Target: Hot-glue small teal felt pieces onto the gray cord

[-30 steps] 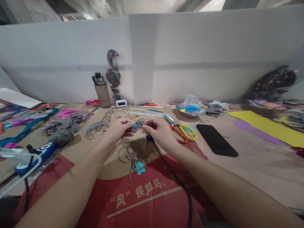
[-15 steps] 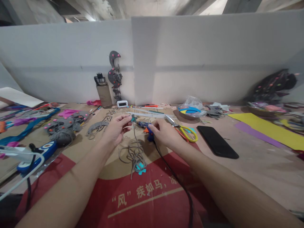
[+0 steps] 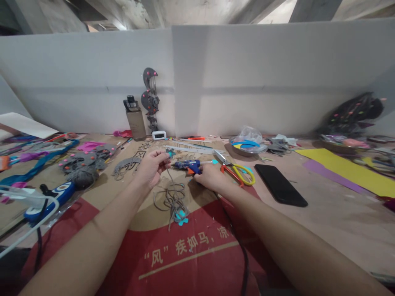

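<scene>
My left hand (image 3: 152, 167) is closed in a pinch on a small teal piece (image 3: 170, 153) at the end of a grey cord (image 3: 169, 174). That cord runs down to a loose tangle on the cardboard, where more turquoise bits (image 3: 181, 218) lie. To the right, my right hand (image 3: 211, 177) has its fingers closed at the handle of a blue hot glue gun (image 3: 187, 165) with an orange trigger. The gun lies sideways, nozzle toward my left hand, its handle mostly hidden by my fingers. A black cable (image 3: 230, 222) trails from under that hand.
Scissors with yellow and orange handles (image 3: 243, 174) lie beside my right hand, then a black phone (image 3: 280, 185). Behind are a bottle (image 3: 135, 123), a small white clock (image 3: 159, 135) and a bowl (image 3: 247, 152). Grey yarn (image 3: 82, 176) lies left. Printed cardboard (image 3: 173, 255) covers the front.
The glue gun has turned from handle-down to lying sideways, with its orange trigger now showing. My right hand has shifted slightly down with it. My left hand keeps its pinch, nearly still.
</scene>
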Motion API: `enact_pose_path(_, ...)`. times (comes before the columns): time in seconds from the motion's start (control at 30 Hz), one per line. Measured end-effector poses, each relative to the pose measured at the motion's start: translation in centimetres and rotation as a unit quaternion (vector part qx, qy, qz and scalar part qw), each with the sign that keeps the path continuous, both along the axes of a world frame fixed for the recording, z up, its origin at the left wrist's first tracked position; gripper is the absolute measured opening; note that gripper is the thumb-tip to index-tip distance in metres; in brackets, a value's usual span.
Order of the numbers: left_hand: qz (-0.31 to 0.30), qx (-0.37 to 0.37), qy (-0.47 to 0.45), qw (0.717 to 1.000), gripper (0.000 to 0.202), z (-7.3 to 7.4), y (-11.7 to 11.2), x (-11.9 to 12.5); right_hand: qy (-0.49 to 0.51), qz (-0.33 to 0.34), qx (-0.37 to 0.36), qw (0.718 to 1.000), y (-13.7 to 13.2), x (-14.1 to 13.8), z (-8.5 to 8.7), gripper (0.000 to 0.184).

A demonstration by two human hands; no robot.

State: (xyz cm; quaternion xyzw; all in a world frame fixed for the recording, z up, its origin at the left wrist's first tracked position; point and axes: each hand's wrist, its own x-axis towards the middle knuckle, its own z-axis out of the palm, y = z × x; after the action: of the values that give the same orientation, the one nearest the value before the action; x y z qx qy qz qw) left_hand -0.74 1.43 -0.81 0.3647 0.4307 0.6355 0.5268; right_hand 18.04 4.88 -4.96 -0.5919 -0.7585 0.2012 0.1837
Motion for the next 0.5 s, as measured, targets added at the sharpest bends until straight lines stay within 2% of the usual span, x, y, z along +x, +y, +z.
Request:
enact_pose_path(0.17, 0.002, -0.009, 0.004, 1.000, 0.019, 0.1, 0.0, -0.1, 0.019, -0.023, 0.012, 0.999, -0.2, 0.3, 0.3, 0.019)
enact_pose_path(0.27, 0.005, -0.008, 0.002, 1.000, 0.019, 0.2, 0.0, -0.2, 0.099, -0.036, 0.007, 0.994, 0.3, 0.6, -0.3, 0.019)
enact_pose_path(0.4, 0.009, -0.004, -0.004, 1.000, 0.022, 0.1, 0.2, -0.4, 0.215, -0.062, -0.052, 0.973, 1.0, 0.7, -1.3, 0.021)
enact_pose_path(0.5, 0.010, -0.007, -0.009, 1.000, 0.021, 0.1, 0.3, -0.6, 0.273, -0.057, -0.028, 0.960, 1.3, 0.5, -1.5, 0.021)
